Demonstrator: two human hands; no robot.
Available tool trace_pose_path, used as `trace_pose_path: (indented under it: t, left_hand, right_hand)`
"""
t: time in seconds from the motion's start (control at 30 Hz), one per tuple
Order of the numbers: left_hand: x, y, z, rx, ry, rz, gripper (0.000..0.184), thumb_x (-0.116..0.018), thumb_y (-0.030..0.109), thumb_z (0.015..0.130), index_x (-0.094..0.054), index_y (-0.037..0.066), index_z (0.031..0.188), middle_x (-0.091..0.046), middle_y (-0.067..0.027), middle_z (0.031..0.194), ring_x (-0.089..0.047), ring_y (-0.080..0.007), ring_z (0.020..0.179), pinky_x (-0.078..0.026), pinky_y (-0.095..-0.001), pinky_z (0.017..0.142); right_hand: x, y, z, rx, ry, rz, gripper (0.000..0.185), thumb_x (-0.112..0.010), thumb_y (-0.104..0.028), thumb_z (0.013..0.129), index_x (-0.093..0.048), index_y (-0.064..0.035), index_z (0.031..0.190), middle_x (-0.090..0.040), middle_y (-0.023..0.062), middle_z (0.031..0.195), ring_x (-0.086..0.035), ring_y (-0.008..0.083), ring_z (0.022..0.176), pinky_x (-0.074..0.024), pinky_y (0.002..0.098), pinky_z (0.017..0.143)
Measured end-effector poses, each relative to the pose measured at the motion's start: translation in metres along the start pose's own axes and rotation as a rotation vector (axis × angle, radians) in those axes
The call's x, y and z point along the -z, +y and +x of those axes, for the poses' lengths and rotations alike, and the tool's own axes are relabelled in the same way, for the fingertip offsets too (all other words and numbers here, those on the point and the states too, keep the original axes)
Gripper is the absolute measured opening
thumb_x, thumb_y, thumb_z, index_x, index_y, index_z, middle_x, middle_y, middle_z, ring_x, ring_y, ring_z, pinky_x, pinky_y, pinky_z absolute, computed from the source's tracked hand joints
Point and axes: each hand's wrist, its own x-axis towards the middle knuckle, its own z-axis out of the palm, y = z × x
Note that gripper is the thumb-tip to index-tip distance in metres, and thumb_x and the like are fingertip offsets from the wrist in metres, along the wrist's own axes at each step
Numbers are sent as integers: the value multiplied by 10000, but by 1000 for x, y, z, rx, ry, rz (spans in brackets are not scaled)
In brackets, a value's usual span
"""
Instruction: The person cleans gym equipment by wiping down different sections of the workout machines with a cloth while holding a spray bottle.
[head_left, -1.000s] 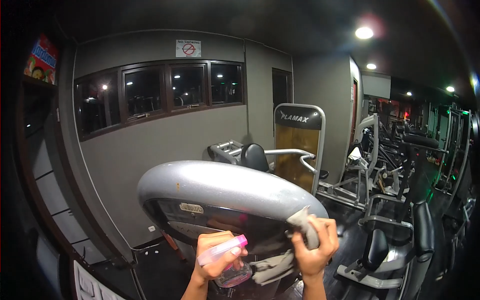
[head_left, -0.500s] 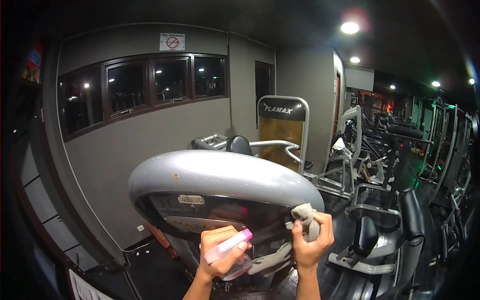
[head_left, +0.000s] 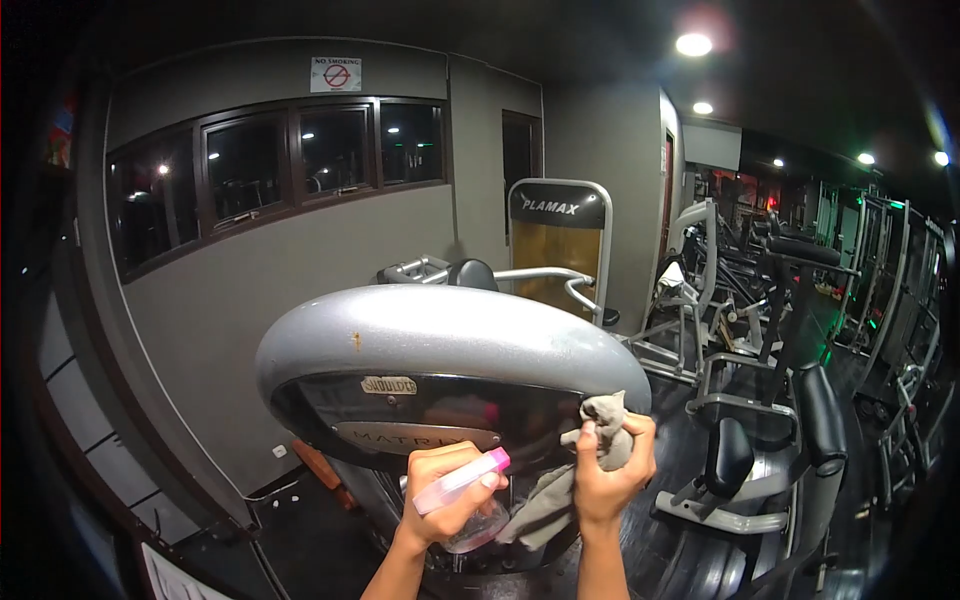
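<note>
My left hand [head_left: 440,497] is wrapped round a clear spray bottle [head_left: 462,484] with a pink nozzle, in front of the machine's dark panel. A grey cloth [head_left: 606,432] is bunched in my right hand [head_left: 612,475], and its loose end hangs down to the left, close to the bottle. The bunched part is at the right end of the panel, just under the silver rim [head_left: 450,325]. On the panel are a "SHOULDER" label [head_left: 389,385] and a "MATRIX" plate [head_left: 415,436]. Whether the cloth touches the panel is hard to tell.
Behind the silver rim stands a PLAMAX machine [head_left: 558,235] with a curved bar. A machine with black pads [head_left: 729,458] is at the right, and more gym equipment stands beyond it. Windows [head_left: 280,160] line the back wall.
The view has turned to the right, so the room has shifted left in it. Both hands keep their hold, and the bunched cloth sits slightly higher against the panel's right end.
</note>
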Motion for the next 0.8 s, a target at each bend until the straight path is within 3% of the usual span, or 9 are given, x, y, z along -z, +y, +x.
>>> trace_pose_path:
  t: [0.2,0.27,0.43,0.63,0.8]
  left_hand:
    - [0,-4,-3,24,-12,-41,176,-633,123,851,-708,-23,787,-630,-73,607,-625,-142,515,-466,-260,535]
    - [2,-7,-7,45,-11,-68,177,-633,122,850,-707,-25,787,-633,-74,610,-626,-142,516,-468,-260,537]
    - [5,-15,-15,53,-31,-82,176,-631,114,849,-706,-30,779,-637,-76,612,-626,-144,514,-473,-262,537]
    - [6,-15,-17,63,-23,-53,262,-607,169,826,-679,-69,746,-651,-126,670,-638,-185,487,-491,-268,506]
    - [11,-21,-21,73,-43,-85,265,-612,170,826,-677,-74,745,-650,-130,673,-640,-189,486,-493,-271,504]
  right_hand:
    - [-8,-20,-13,241,-195,71,362,-846,-140,667,-597,-37,908,-628,144,866,-650,317,732,-529,380,664]
    - [1,-12,-8,263,-161,3,348,-830,-120,664,-599,-38,911,-634,156,878,-659,325,757,-535,382,682]
    - [3,-4,-7,112,-22,-20,322,-805,-79,680,-588,-26,912,-607,154,855,-619,327,734,-507,395,666]
    - [-2,-17,-29,206,-216,48,354,-832,-116,637,-615,-52,910,-661,136,882,-670,305,771,-540,377,686]
    - [6,1,-20,37,-8,-55,309,-780,-25,681,-578,-14,914,-622,156,865,-630,328,762,-511,388,714]
